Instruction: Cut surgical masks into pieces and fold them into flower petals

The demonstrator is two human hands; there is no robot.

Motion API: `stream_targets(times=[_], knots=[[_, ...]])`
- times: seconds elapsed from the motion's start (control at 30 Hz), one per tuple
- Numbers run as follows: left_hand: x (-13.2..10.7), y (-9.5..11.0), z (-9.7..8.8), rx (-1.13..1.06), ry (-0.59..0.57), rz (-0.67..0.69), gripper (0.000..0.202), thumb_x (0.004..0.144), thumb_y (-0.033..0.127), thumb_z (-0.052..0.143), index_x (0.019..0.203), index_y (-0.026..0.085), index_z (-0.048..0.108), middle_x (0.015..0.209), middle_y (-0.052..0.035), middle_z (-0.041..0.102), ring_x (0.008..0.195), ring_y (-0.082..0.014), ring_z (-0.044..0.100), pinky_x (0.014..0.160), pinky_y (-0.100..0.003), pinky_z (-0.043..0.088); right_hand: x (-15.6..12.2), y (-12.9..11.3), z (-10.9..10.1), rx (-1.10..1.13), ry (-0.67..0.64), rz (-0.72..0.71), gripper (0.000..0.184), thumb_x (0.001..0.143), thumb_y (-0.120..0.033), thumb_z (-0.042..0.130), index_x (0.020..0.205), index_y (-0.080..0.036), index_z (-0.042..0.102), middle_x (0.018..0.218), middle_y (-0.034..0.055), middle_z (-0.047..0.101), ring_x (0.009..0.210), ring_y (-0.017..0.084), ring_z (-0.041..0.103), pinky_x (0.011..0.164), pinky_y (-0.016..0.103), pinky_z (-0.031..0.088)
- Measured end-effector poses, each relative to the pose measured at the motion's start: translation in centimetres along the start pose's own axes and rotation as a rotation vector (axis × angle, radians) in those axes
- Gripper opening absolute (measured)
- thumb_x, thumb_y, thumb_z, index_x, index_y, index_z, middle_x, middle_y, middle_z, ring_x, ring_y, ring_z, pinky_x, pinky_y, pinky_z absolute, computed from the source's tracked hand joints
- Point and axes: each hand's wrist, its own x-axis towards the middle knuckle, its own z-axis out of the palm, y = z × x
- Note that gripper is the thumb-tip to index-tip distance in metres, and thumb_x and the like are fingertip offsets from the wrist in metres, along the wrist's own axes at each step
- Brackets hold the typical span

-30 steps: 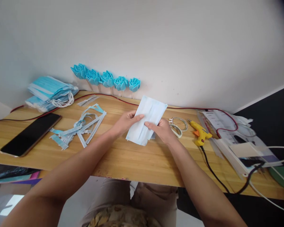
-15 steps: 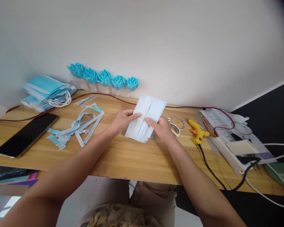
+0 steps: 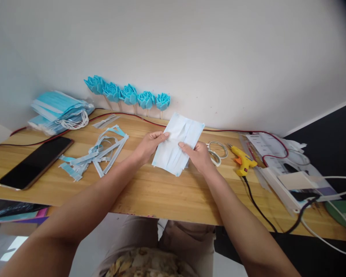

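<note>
A pale blue face mask sheet point(image 3: 176, 148), spread nearly flat with its pleats pulled apart, is held up above the table between both hands. My left hand point(image 3: 150, 146) pinches its left edge, thumb on top and fingers curled behind. My right hand point(image 3: 198, 155) grips the right side in the same way, its fingers partly hidden behind the sheet. No ear loops show on it. Scissors point(image 3: 215, 154) lie just right of my right hand, partly covered by it. Cut-off mask strips point(image 3: 99, 152) lie in a loose pile left of my left hand.
Several blue flowers on sticks point(image 3: 129, 94) lean against the wall. Bagged masks point(image 3: 59, 109) and a phone point(image 3: 36, 163) occupy the left. On the right are a yellow glue gun point(image 3: 242, 161), a power strip point(image 3: 279, 188) and cables. A red-black wire point(image 3: 138, 118) runs along the back.
The sheet's pleats are opened wider and look flatter than before. Both hands keep their hold, with small thumb shifts. The view has shifted slightly.
</note>
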Motion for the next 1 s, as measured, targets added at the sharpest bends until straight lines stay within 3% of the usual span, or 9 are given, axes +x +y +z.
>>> stream_targets(times=[0.3,0.5,0.67,1.0], knots=[[-0.1,0.08,0.05,0.262,-0.112,-0.011,0.034,0.064,0.041,0.081,0.08,0.014,0.07,0.072,-0.0032,0.068,0.06,-0.0141,0.058,0.052,-0.024,0.042,0.37,0.12,-0.08,0.11,0.073,0.018,0.036,0.071,-0.051,0.074,0.07,-0.016,0.068,0.066,0.0014,0.067,0.06,0.015,0.058,0.056,0.027,0.046],[0.01,-0.25,0.02,0.257,-0.015,0.07,0.032,0.068,0.04,0.078,0.082,0.013,0.07,0.074,-0.003,0.067,0.062,-0.0146,0.058,0.054,-0.025,0.042,0.24,0.42,0.07,0.023,-0.104,0.027,0.032,0.069,-0.048,0.076,0.076,-0.017,0.073,0.071,0.002,0.07,0.06,0.016,0.059,0.054,0.026,0.045],[0.05,-0.11,0.11,0.281,-0.04,0.019,0.035,0.067,0.042,0.079,0.083,0.013,0.071,0.077,-0.0034,0.069,0.066,-0.0156,0.059,0.06,-0.026,0.044,0.36,0.84,0.02,-0.038,-0.037,0.008,0.035,0.071,-0.05,0.073,0.067,-0.015,0.067,0.059,-0.0016,0.06,0.052,0.012,0.049,0.048,0.024,0.037],[0.17,0.15,-0.22,0.175,-0.041,0.027,0.041,0.067,0.045,0.079,0.091,0.013,0.071,0.084,-0.006,0.071,0.068,-0.0163,0.061,0.061,-0.027,0.046,0.23,0.37,-0.03,0.004,-0.053,0.002,0.037,0.072,-0.051,0.073,0.073,-0.014,0.07,0.065,0.0004,0.064,0.055,0.012,0.052,0.051,0.025,0.04]])
